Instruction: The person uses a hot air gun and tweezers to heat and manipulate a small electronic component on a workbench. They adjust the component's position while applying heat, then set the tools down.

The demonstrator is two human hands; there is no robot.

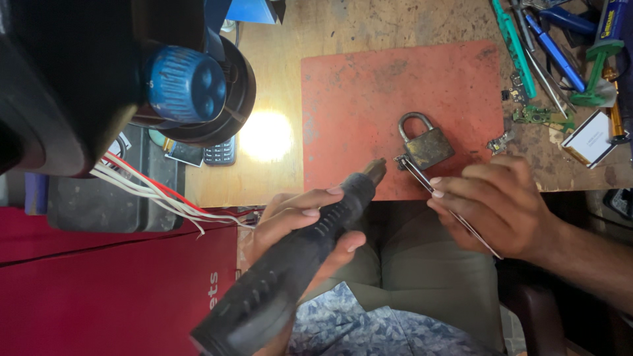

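My left hand (300, 224) grips a black ribbed hot-air tool (290, 270) whose metal nozzle (376, 169) points up toward the near edge of a red work mat (369, 99). In my right hand (494, 201) I pinch metal tweezers (422, 179); their tips hold a tiny part at the corner of a worn brass padlock (425, 145) lying on the mat. The nozzle ends a short way left of the tweezer tips.
A black lamp or scope head with a blue knob (184, 82) hangs over the wooden bench at left, casting a bright spot (265, 135). A small keypad phone (221, 153) lies under it. Screwdrivers, tools and small circuit boards (541, 117) crowd the far right.
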